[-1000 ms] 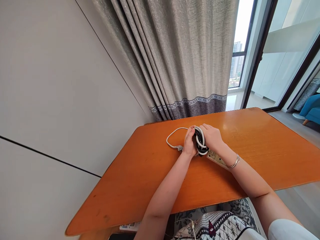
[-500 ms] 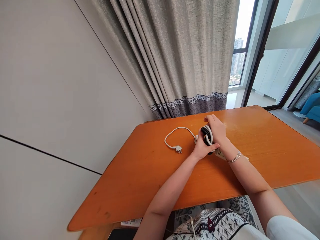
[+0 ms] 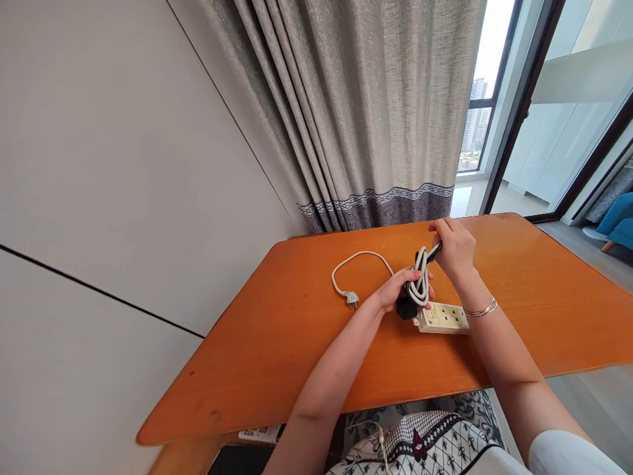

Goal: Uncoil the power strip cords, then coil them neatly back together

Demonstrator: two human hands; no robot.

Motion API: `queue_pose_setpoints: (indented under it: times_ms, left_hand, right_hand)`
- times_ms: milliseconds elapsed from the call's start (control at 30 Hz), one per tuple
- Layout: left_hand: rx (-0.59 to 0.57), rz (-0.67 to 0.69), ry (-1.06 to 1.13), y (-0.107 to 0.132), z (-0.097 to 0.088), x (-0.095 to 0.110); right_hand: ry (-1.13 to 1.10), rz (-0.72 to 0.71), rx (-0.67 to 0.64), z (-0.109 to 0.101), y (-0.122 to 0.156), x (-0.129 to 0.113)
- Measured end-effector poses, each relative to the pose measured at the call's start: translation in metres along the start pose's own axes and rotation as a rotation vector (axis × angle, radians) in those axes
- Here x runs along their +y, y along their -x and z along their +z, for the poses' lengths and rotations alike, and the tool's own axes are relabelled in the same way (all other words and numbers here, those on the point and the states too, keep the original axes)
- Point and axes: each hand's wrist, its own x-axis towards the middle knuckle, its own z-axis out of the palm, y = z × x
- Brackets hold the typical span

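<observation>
My left hand is closed around a coiled bundle of white and black cable, its thumb pressed across the loops. A black block-like piece, perhaps a plug or adapter, hangs below that hand. To the upper right, my right hand grips a stretch of the cable drawn out from the coil; its fingertips are partly hidden. Under the bundle lies a cream power strip, whose right end passes behind my right wrist. A white plug rests on the table, its white cord curving back toward the left hand.
The orange-brown wooden table meets a pale wall panel on the left. A grey curtain hangs behind its far edge. Glass doors and a blue chair are at the right. Below the near edge, a dark flat object shows.
My right hand has moved right and away from the coil, drawing out a stretch of cable. The left hand has turned the bundle so its white loops face me. More of the power strip shows.
</observation>
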Motion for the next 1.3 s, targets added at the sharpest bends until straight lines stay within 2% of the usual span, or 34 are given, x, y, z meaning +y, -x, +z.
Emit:
queue_pose_setpoints:
  times_ms: [67, 200, 400, 533, 700, 767, 933, 1100, 1200, 1300]
  left_hand:
    - [-0.046, -0.025, 0.0, 0.002, -0.004, 0.003]
    - [-0.023, 0.084, -0.041, 0.0, 0.002, 0.003]
    - [0.172, 0.336, -0.01, -0.008, 0.023, -0.004]
    - [0.29, 0.424, -0.06, -0.013, 0.034, -0.013]
    - [0.449, 0.539, -0.102, -0.02, 0.032, -0.018]
    - [0.446, 0.513, -0.107, -0.019, 0.027, -0.015]
    - [0.294, 0.329, -0.062, -0.012, 0.019, -0.006]
    - [0.261, 0.297, -0.045, -0.01, 0.019, 0.0]
    - [0.258, 0.29, 0.021, -0.009, 0.015, 0.004]
    - [0.291, 0.3, 0.101, -0.008, 0.003, 0.009]
  right_hand:
    - [-0.001, -0.028, 0.012, -0.004, 0.0, -0.002]
    - [-0.011, -0.051, 0.021, -0.008, 0.0, -0.003]
    - [0.03, -0.03, -0.075, -0.011, 0.0, -0.008]
    - [0.051, -0.021, -0.152, -0.011, 0.0, -0.015]
    - [0.047, -0.03, -0.186, -0.013, -0.001, -0.018]
    - [0.039, -0.041, -0.178, -0.014, -0.001, -0.017]
    - [0.032, -0.081, -0.098, -0.015, -0.002, -0.013]
    - [-0.047, -0.03, -0.1, -0.018, -0.004, -0.013]
    - [-0.303, -0.021, -0.176, -0.02, -0.004, -0.007]
    - [-0.664, -0.033, -0.328, -0.013, -0.002, 0.005]
